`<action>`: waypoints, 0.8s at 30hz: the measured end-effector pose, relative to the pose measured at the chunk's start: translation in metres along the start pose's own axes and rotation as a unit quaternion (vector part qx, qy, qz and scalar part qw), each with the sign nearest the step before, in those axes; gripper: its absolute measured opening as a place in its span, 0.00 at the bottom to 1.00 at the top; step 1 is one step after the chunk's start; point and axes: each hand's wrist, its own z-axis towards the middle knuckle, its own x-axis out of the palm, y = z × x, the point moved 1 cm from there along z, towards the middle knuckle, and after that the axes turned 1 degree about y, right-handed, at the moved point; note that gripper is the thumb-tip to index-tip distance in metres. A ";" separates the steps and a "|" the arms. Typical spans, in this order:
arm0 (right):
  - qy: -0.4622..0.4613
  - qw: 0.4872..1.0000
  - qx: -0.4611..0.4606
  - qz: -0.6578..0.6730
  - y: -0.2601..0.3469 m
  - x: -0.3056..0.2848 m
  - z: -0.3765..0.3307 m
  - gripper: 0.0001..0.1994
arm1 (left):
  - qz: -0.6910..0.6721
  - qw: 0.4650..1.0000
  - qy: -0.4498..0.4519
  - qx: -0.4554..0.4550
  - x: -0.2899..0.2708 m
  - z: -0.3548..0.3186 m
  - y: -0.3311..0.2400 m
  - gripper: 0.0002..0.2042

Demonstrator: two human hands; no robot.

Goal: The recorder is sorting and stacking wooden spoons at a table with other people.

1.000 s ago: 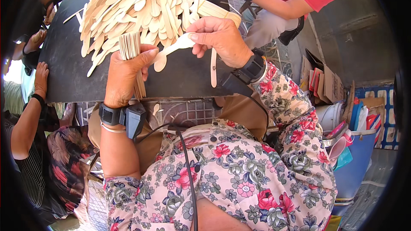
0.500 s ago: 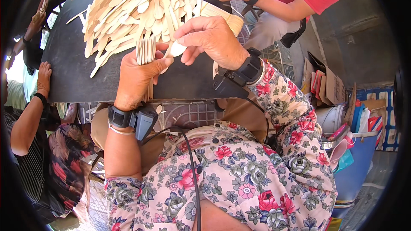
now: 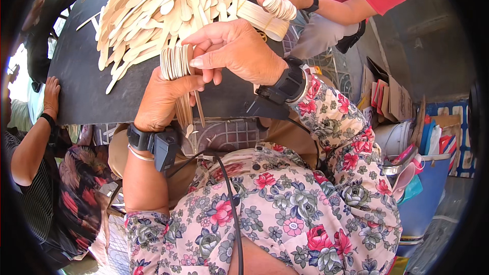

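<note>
Left hand (image 3: 162,103): clenched round a stack of wooden spoons (image 3: 177,63), bowls upward, aligned. Right hand (image 3: 235,53): fingertips steadying the stack's top, at the black board's (image 3: 81,84) near edge.

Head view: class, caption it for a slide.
Left hand grips stacked wooden spoons; right hand touches them above a spoon pile.

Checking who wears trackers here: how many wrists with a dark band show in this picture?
4: the left hand and right hand each wear one; a co-worker's wrist at top right; another person's wrist at the black table, left edge. Others may be hidden.
</note>
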 end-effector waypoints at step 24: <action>-0.138 0.758 0.007 -0.637 -0.036 -0.055 0.001 0.16 | -0.185 0.980 -0.073 0.024 -0.016 0.014 0.017 0.06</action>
